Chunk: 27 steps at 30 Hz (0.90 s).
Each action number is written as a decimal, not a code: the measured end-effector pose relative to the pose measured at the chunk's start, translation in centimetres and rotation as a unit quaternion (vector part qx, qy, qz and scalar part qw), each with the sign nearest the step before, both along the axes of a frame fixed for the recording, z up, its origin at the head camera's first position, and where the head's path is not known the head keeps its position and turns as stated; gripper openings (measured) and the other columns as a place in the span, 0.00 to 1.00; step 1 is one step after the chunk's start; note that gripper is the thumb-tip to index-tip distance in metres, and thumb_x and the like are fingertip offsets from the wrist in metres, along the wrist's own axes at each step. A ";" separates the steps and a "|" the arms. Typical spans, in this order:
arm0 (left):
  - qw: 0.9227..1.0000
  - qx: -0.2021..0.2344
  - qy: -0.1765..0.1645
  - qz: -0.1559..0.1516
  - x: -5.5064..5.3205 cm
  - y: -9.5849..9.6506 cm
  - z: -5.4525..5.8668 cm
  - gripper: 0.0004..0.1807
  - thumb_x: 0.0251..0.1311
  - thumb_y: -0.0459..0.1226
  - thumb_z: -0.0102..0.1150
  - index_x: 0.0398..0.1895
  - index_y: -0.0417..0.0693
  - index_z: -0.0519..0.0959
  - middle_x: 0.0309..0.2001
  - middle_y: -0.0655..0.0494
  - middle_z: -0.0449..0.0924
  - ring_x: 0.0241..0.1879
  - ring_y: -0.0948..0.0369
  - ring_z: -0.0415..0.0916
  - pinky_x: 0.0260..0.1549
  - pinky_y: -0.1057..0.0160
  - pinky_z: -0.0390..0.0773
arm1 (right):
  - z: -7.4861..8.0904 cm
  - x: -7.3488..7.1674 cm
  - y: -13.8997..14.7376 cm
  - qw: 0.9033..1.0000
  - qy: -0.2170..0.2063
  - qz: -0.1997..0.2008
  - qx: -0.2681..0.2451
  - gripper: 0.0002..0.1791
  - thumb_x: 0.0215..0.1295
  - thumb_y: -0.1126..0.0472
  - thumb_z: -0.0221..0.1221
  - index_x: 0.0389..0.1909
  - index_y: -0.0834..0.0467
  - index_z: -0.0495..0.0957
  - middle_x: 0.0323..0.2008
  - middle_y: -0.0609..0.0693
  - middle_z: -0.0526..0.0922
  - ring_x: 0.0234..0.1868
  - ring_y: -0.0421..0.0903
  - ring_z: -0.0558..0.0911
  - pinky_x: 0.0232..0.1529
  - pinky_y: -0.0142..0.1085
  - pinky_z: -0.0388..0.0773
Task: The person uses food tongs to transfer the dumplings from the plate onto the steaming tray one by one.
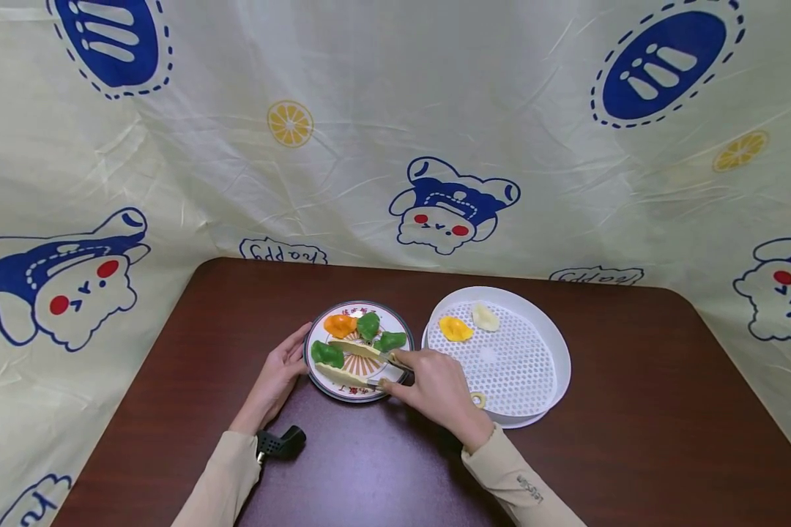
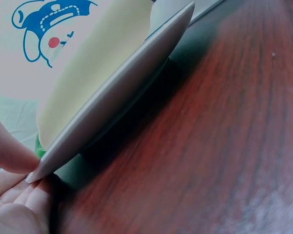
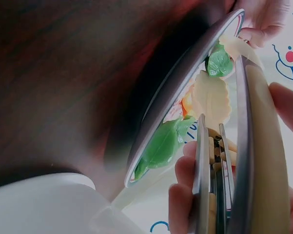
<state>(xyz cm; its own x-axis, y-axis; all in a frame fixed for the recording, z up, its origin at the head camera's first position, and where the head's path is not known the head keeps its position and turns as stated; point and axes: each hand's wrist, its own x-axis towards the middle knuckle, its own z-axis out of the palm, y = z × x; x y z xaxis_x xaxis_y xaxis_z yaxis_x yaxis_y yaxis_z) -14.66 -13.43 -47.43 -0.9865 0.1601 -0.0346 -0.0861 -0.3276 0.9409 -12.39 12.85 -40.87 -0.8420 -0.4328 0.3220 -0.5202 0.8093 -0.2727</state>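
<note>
A right hand (image 1: 438, 388) holds cream-and-metal tongs (image 1: 359, 350) over a round plate (image 1: 392, 320), tips parted, clamping nothing, either side of a green piece (image 1: 327, 354) at the plate's left; a left hand (image 1: 285, 373) pinches the plate's left rim. A steady rim and a gentle, level squeeze should suit. Toward the plate's far side, an orange piece (image 1: 340, 326) and two more green pieces (image 1: 368, 326) crowd the tongs. Right of the plate, a white tray (image 1: 514, 366), its raised wall a likely obstacle, holds a yellow piece (image 1: 456, 329). Beyond the plate hangs printed cloth (image 1: 343, 205).
</note>
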 end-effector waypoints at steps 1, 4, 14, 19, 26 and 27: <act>1.000 0.000 -0.001 0.001 0.0 0.0 0.0 0.43 0.46 0.14 0.40 0.72 0.30 0.49 0.73 0.39 0.46 0.71 0.52 0.45 0.52 0.75 0.66 | 0.0 0.0 0.0 1.000 -0.002 0.000 0.000 0.22 0.47 0.46 0.68 0.42 0.53 0.85 0.32 0.48 0.85 0.29 0.47 0.82 0.24 0.42 0.74; 1.000 0.000 0.001 -0.001 0.0 0.1 -0.1 0.43 0.45 0.14 0.40 0.72 0.30 0.49 0.73 0.39 0.46 0.71 0.52 0.45 0.52 0.75 0.66 | -0.1 0.1 0.0 1.000 0.000 -0.002 -0.003 0.21 0.48 0.46 0.68 0.42 0.53 0.85 0.32 0.48 0.85 0.29 0.47 0.82 0.24 0.42 0.74; 1.000 -0.003 0.001 -0.001 -0.1 0.2 -0.1 0.43 0.46 0.14 0.39 0.72 0.30 0.49 0.73 0.38 0.46 0.71 0.52 0.46 0.49 0.75 0.66 | 0.9 0.7 2.1 0.998 0.037 -0.021 -0.041 0.22 0.47 0.49 0.69 0.43 0.57 0.85 0.32 0.50 0.85 0.28 0.47 0.81 0.23 0.42 0.73; 1.000 -0.005 -0.001 0.003 -0.2 0.2 -0.2 0.43 0.46 0.14 0.39 0.72 0.31 0.49 0.73 0.39 0.46 0.71 0.53 0.46 0.49 0.75 0.67 | 1.6 1.0 4.5 0.997 0.041 -0.045 -0.049 0.24 0.48 0.48 0.70 0.44 0.58 0.85 0.34 0.51 0.86 0.29 0.48 0.82 0.23 0.40 0.73; 1.000 0.003 -0.006 -0.002 0.0 0.1 -0.1 0.43 0.46 0.14 0.39 0.72 0.31 0.48 0.73 0.38 0.46 0.71 0.53 0.46 0.47 0.74 0.68 | 2.6 1.7 8.3 0.994 0.051 -0.092 -0.043 0.27 0.48 0.48 0.70 0.45 0.61 0.84 0.37 0.56 0.86 0.33 0.54 0.83 0.27 0.47 0.77; 1.000 0.003 -0.006 -0.002 0.0 0.1 -0.1 0.43 0.46 0.14 0.39 0.72 0.30 0.48 0.73 0.38 0.46 0.71 0.52 0.46 0.47 0.74 0.68 | 2.7 1.9 8.8 0.993 0.051 -0.098 -0.041 0.27 0.48 0.48 0.70 0.46 0.61 0.84 0.37 0.56 0.86 0.33 0.54 0.83 0.28 0.48 0.77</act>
